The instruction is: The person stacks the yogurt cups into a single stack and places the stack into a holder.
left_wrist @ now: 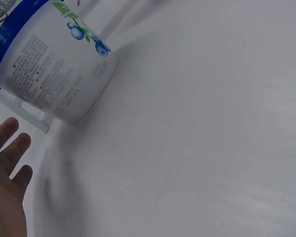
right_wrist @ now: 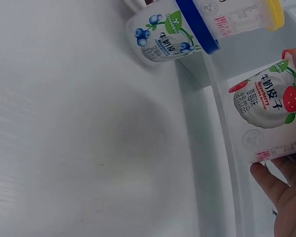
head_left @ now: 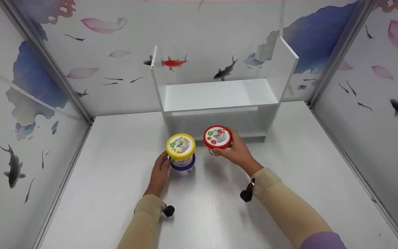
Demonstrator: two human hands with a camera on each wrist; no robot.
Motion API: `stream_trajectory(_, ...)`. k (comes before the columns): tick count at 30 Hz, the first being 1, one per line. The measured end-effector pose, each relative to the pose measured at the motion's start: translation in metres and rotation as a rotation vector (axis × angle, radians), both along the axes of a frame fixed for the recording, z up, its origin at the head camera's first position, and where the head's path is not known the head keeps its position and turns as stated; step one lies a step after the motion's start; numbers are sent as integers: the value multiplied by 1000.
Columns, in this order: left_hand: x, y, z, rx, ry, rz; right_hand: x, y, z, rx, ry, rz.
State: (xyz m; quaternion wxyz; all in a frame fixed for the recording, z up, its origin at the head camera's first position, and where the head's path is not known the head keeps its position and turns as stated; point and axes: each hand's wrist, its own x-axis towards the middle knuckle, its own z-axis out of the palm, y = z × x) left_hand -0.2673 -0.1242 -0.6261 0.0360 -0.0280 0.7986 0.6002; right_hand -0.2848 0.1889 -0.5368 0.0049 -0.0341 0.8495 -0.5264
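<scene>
White table | shelf behind cups | left hand spread | right hand grips red-lidded cup

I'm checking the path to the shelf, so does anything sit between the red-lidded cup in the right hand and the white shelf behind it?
Nothing visible does. The right hand holds the red-lidded cup just in front of the white shelf, whose boards show bare. The yellow-lidded cup, stacked on a blue-lidded cup, stands off to the left.

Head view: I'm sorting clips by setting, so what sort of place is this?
Probably a staged recording booth, not a home. Panels printed with fish and petals wall in a white tabletop, which holds only a small white shelf and yogurt-style cups: a red-lidded cup and a yellow-lidded cup stacked on another.
</scene>
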Motion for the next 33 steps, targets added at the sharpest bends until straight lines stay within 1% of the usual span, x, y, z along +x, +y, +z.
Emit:
stream_trajectory(4,1,-1,-3,-38,-13,-4,0,-1,12,3,21,-6)
stream_trajectory(9,4,-2,-6,-85,-18,-6,-1,-3,24,-14,55,6)
stream_trajectory(14,4,-3,-4,-164,-2,-22,-3,-6,39,-30,76,33)
stream_trajectory(18,1,-5,-1,-238,32,-35,-4,-9,52,-38,83,44)
stream_trajectory(22,-2,-7,1,-289,65,-60,-6,-13,63,-26,95,52)
stream_trajectory(25,-2,-8,1,-315,90,-76,-6,-18,68,-26,106,62)
stream_trajectory(28,-2,-9,0,-336,110,-77,-8,-25,72,-29,113,79)
stream_trajectory(33,-3,-9,-1,-351,114,-79,-10,-35,75,-50,137,121)
